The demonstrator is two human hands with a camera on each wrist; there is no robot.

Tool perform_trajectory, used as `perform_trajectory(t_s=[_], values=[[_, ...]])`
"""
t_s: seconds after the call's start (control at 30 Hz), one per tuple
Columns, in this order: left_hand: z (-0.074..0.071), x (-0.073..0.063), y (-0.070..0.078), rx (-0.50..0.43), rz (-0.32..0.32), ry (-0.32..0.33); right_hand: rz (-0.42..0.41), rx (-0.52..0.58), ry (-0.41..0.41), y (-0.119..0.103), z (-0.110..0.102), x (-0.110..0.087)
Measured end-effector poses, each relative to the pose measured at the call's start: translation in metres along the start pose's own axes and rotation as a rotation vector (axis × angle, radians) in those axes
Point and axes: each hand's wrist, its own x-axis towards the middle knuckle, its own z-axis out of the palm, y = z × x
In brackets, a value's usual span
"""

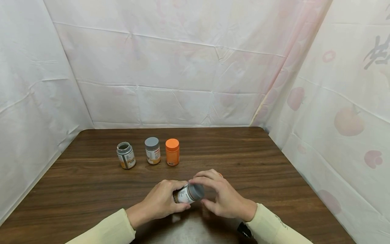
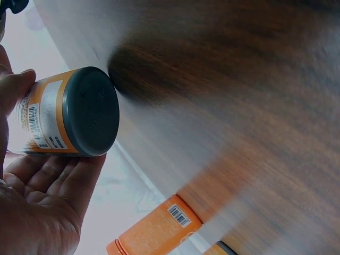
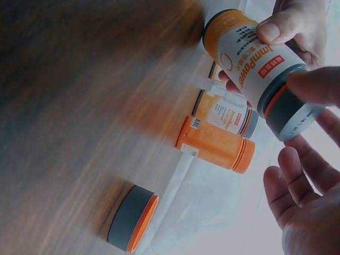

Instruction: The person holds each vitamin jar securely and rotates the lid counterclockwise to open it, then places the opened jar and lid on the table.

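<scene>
A dark brown, wood-grain surface (image 1: 250, 156) with rounded far corners fills the lower part of the head view, a pale glare near its front edge. Whitish fabric sheets (image 1: 170, 64) hang behind and along both sides, creased, with faded red and pink fruit prints and dark lettering on the right.

Above the front of the surface, the left hand (image 1: 159, 200) holds a white-and-orange labelled cylindrical jar (image 1: 184, 195) tilted on its side, thumb and fingers round its body. The right hand (image 1: 225, 196) is curved about the jar's grey screw lid (image 1: 196, 191), touching it; whether it grips firmly, I cannot tell. An orange ring shows between lid and body.

Farther back, left to right, stand an uncapped grey-necked jar (image 1: 127, 158), a grey-lidded labelled jar (image 1: 153, 151) and an all-orange jar (image 1: 172, 152), all upright. A loose dark grey lid with an orange inside (image 3: 133, 219) rests on the surface near the right hand. Pale yellow sleeves (image 1: 106, 227) cover the forearms.
</scene>
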Motion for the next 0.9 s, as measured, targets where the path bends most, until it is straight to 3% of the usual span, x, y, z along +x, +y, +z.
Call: perform_trajectory(t_s=[0.17,0.5,0.9], values=[[0.0000,-0.0003,0.0001,0.007,0.002,0.002,0.031,0.011,0.033,-0.0007,0.0019,0.0002],[-0.0010,-0.0001,0.0015,-0.008,-0.010,-0.012,0.238,-0.037,0.068,-0.0051,0.0041,0.0002],[-0.0014,-0.0003,0.0028,-0.005,0.003,-0.003,0.272,-0.071,0.043,-0.0054,0.0057,0.0017]])
